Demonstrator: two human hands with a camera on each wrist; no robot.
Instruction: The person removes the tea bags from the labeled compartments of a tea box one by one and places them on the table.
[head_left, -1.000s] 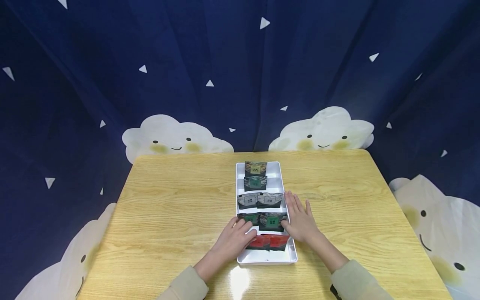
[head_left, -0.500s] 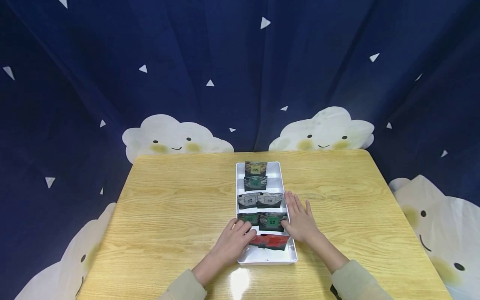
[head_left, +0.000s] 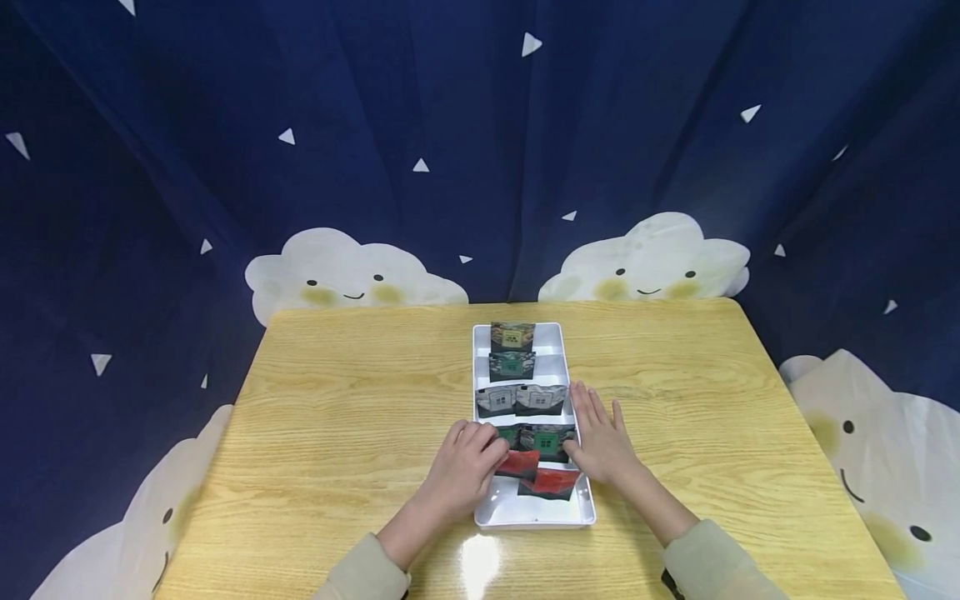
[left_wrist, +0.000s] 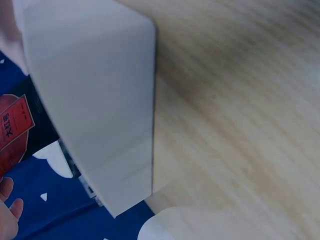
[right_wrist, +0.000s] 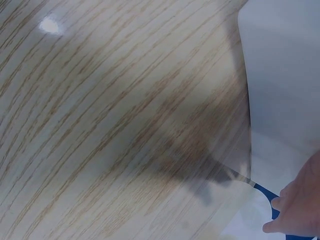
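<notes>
My left hand (head_left: 461,467) pinches a red-and-black sachet (head_left: 519,463) by its left side, over the front part of a white divided tray (head_left: 534,521). In the left wrist view the same sachet (left_wrist: 15,120) stands above the tray's wall, its red label showing. A second red sachet (head_left: 552,482) leans in the front compartment, partly overlapped. My right hand (head_left: 603,446) lies along the tray's right side with straight fingers, its thumb over the rim by a green-labelled sachet (head_left: 545,442). Another green-labelled sachet (head_left: 508,434) is half hidden behind my left hand.
Farther back in the tray are two silver-labelled sachets (head_left: 538,400), a dark green one (head_left: 512,366) and a gold-labelled one (head_left: 512,337). The tray stands on a wooden table (head_left: 360,392), with a dark blue cloud-print curtain (head_left: 480,150) behind.
My left hand has drawn the left red sachet up and back out of its place beside the other red one, now overlapping the green row. My right hand has stayed still.
</notes>
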